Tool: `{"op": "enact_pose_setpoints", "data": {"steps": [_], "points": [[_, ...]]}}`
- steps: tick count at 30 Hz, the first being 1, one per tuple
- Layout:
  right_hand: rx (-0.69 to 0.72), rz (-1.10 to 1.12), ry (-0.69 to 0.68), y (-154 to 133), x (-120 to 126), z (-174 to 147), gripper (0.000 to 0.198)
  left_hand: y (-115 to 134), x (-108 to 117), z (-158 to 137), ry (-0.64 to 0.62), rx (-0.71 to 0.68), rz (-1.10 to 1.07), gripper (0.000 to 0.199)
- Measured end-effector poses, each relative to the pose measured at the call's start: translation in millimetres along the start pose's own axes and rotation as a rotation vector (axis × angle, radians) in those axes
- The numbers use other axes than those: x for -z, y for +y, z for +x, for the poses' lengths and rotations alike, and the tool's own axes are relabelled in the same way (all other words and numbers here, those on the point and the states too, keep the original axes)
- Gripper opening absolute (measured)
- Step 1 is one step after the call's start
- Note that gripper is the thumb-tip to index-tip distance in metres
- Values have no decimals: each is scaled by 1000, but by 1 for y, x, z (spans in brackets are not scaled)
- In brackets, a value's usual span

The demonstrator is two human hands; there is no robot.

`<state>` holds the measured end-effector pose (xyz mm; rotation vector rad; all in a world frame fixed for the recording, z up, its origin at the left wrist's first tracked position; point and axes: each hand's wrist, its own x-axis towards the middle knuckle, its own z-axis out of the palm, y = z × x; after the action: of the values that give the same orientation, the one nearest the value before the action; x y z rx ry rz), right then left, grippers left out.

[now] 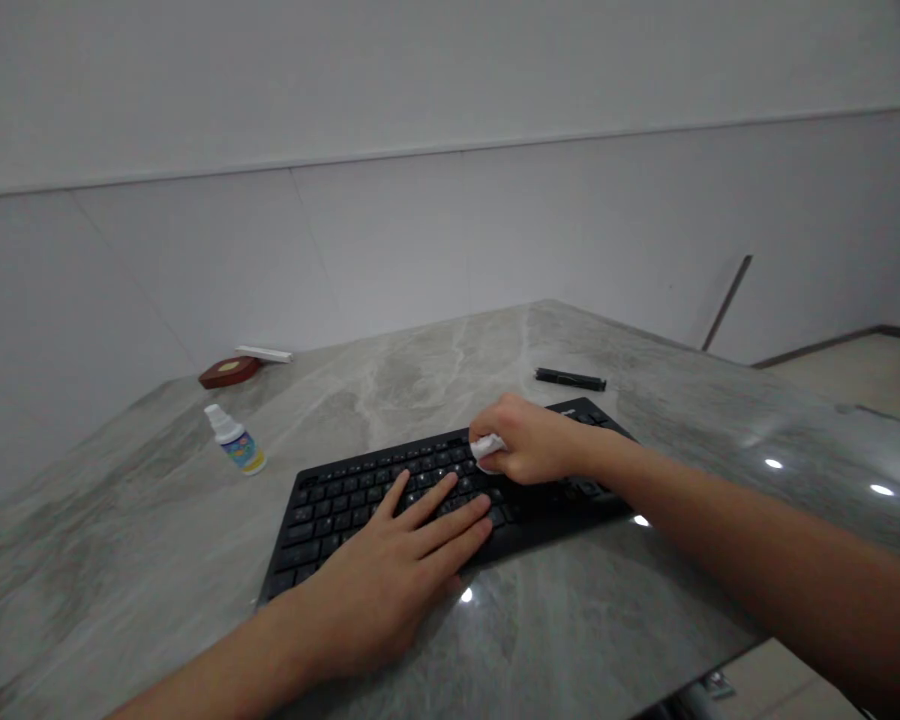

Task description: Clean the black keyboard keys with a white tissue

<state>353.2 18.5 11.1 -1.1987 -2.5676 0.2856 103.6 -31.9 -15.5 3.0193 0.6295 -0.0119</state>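
A black keyboard (345, 505) lies at a slant on the grey marbled table. My left hand (401, 565) rests on its lower middle keys, fingers spread and stretched out. Over the keyboard's right half, my right hand (521, 440) is closed around a crumpled white tissue (489, 447). The tissue pokes out at the fingertips, down against the upper keys. My right hand and forearm hide part of the keyboard's right side.
A small white spray bottle (235, 440) with a colourful label lies left of the keyboard. Behind it are a reddish-brown box (229, 372) and a flat white object (265, 354). A black pen-like object (570, 379) lies beyond the keyboard. A wall (405, 250) borders the table's far side.
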Motion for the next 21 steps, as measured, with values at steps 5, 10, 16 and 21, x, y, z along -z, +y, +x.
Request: {"op": "enact_pose_setpoints", "data": {"steps": [5,10,16,21], "points": [[151,206,-114,-8,-2,-2,6,0,-9,-2,152,58,-27,59],[117,101,-96,-10,-5,-3,5,0,-17,-4,195,207,3,63],[153,41,-150,-18,0,-4,10,-1,-17,-6,145,350,60,78],[60,13,-144,-18,5,-5,11,-1,-17,-8,131,357,64,76]]}}
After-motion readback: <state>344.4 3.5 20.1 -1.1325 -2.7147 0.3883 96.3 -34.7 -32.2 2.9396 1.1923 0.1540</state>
